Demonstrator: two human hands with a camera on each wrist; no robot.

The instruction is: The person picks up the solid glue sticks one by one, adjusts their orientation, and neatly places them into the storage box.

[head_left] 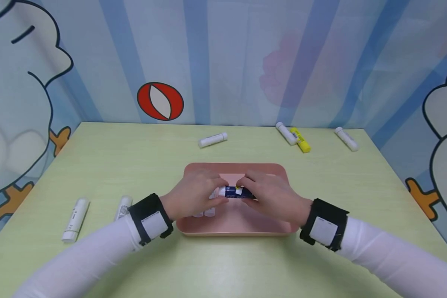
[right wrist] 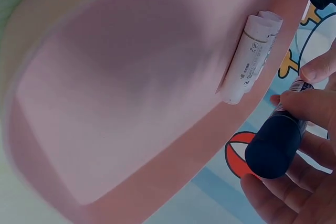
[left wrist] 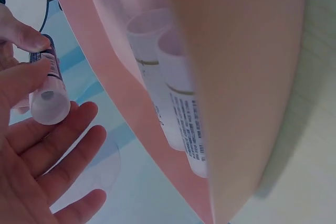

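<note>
Glue stick (head_left: 234,192) held level above pink tray (head_left: 272,169): left hand (head_left: 193,194) pinching the pale cap end, right hand (head_left: 272,196) gripping the dark-blue barrel. Apparently uncapping or capping; next probably needs a straight pull or push.

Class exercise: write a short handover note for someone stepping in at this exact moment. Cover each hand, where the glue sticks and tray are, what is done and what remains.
Left hand: grips the white end of the dark blue glue stick.
Right hand: grips its dark blue end; the stick is held level above the pink tray.
Done: two white glue sticks lie side by side in the tray.
Left, judging by the layout: two white sticks lie on the table by the left arm; one white stick, a white and yellow pair and another white stick lie along the far edge.
</note>
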